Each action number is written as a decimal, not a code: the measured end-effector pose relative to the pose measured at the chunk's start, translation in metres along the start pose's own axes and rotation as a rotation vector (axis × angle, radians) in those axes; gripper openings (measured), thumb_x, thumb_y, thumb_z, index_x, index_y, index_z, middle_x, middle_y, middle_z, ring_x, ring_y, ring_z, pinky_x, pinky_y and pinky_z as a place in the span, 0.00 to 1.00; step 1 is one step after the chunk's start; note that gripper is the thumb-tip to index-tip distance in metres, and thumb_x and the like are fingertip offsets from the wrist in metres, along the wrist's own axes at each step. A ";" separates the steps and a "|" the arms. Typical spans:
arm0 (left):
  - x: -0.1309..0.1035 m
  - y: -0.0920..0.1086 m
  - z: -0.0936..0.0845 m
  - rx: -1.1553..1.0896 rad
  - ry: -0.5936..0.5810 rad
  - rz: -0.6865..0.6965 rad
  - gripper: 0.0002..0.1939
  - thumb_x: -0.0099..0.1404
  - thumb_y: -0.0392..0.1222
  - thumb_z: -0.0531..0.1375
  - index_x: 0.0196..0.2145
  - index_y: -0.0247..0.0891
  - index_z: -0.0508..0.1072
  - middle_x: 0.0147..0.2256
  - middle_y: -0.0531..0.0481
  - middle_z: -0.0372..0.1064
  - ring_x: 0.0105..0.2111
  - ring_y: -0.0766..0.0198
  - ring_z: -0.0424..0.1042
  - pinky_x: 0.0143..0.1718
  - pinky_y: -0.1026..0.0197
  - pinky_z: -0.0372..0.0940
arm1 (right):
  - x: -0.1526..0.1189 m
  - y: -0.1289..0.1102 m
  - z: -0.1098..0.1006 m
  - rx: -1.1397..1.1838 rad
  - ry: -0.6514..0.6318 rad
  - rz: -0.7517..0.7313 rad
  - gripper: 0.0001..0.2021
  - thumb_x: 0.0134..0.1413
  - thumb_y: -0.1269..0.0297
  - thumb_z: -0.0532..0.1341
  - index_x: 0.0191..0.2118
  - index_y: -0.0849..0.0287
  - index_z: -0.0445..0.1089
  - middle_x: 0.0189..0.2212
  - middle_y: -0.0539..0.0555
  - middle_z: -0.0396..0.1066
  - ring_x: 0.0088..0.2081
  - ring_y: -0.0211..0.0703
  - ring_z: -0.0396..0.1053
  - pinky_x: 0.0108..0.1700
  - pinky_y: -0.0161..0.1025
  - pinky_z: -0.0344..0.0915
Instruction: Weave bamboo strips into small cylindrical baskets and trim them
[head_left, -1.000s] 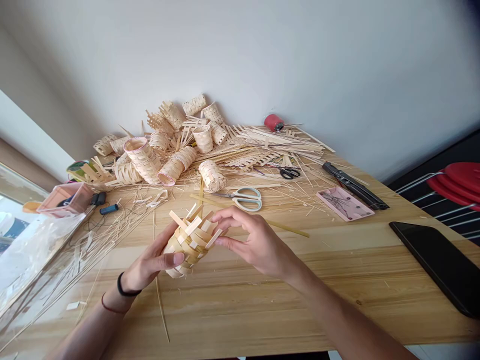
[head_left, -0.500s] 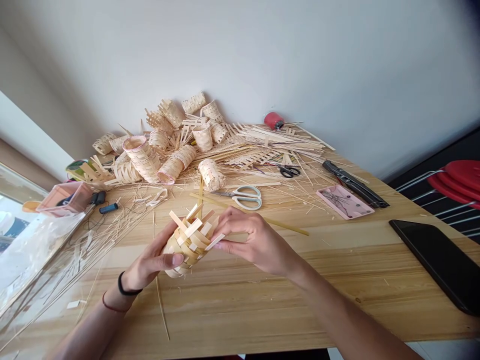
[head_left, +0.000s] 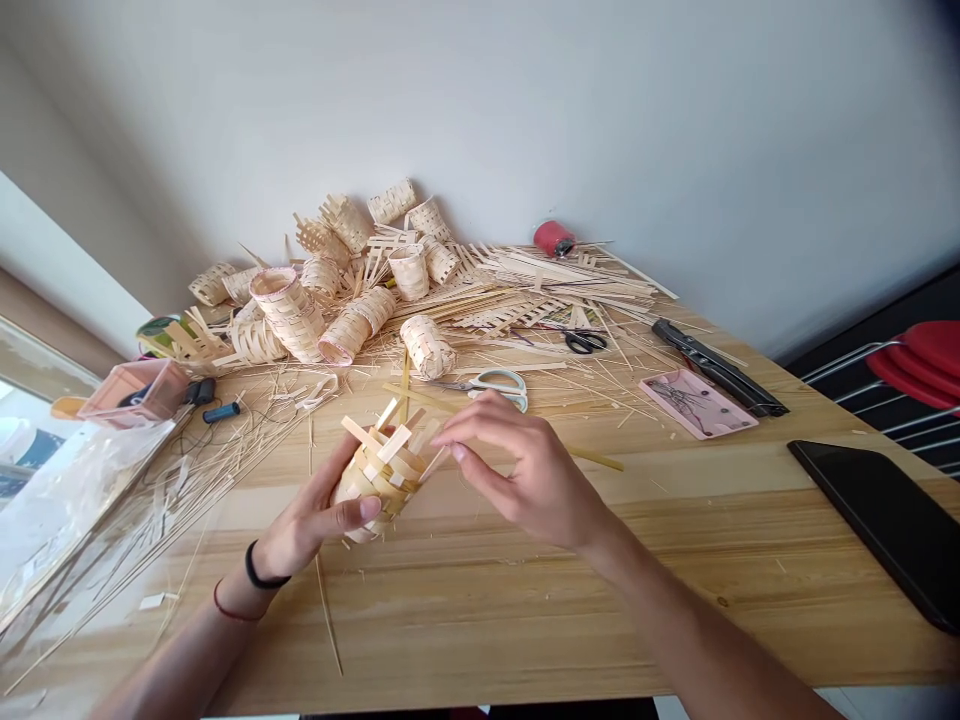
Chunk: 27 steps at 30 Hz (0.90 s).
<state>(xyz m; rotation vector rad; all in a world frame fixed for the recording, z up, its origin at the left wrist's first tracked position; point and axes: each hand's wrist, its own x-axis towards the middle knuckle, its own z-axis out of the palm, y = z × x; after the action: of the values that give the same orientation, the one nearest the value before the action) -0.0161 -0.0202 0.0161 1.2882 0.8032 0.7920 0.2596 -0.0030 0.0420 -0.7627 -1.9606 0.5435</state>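
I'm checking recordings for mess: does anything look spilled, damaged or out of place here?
Mainly clutter: loose strips lie scattered in no order over the table, and several woven baskets lie tipped on their sides at the back. I see no clear spill or damage.

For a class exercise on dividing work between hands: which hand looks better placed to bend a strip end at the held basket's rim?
Probably the right hand: it is beside a strip end, while the left hand grips the woven basket.
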 end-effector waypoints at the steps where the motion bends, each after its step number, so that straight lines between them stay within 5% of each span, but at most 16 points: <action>1: 0.000 0.000 0.001 0.037 0.019 0.012 0.41 0.68 0.53 0.69 0.74 0.49 0.61 0.69 0.43 0.69 0.69 0.36 0.66 0.67 0.42 0.63 | 0.000 -0.001 0.000 -0.005 0.031 -0.004 0.10 0.68 0.74 0.62 0.43 0.53 0.79 0.39 0.52 0.84 0.43 0.49 0.76 0.53 0.52 0.69; 6: 0.002 0.000 0.007 0.227 0.043 0.086 0.38 0.69 0.50 0.70 0.71 0.47 0.62 0.65 0.42 0.71 0.63 0.42 0.70 0.62 0.48 0.67 | -0.001 -0.005 0.011 -0.041 0.135 -0.058 0.05 0.67 0.72 0.68 0.40 0.53 0.77 0.37 0.51 0.82 0.40 0.48 0.76 0.51 0.50 0.69; 13: 0.004 -0.006 0.007 0.390 0.055 0.217 0.36 0.71 0.48 0.68 0.71 0.46 0.60 0.65 0.40 0.66 0.63 0.42 0.68 0.65 0.47 0.64 | -0.005 -0.001 0.014 -0.126 0.125 -0.034 0.04 0.68 0.69 0.68 0.41 0.53 0.82 0.36 0.53 0.73 0.38 0.46 0.73 0.45 0.46 0.73; 20: 0.003 -0.004 0.010 0.529 0.090 0.262 0.36 0.71 0.46 0.67 0.71 0.45 0.59 0.66 0.38 0.64 0.64 0.40 0.65 0.68 0.41 0.60 | -0.006 -0.002 0.019 0.021 0.108 -0.024 0.06 0.66 0.74 0.68 0.41 0.55 0.80 0.36 0.53 0.79 0.38 0.43 0.78 0.42 0.41 0.75; 27: 0.002 -0.005 0.015 0.564 0.109 0.307 0.38 0.70 0.43 0.68 0.72 0.45 0.58 0.65 0.38 0.63 0.65 0.41 0.63 0.66 0.42 0.60 | -0.005 -0.002 0.023 -0.072 0.156 -0.063 0.07 0.66 0.74 0.68 0.39 0.53 0.78 0.35 0.52 0.83 0.38 0.47 0.79 0.47 0.48 0.75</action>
<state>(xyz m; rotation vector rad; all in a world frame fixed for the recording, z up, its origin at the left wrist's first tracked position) -0.0021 -0.0259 0.0129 1.9164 0.9699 0.9194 0.2403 -0.0100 0.0292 -0.7617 -1.8604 0.3664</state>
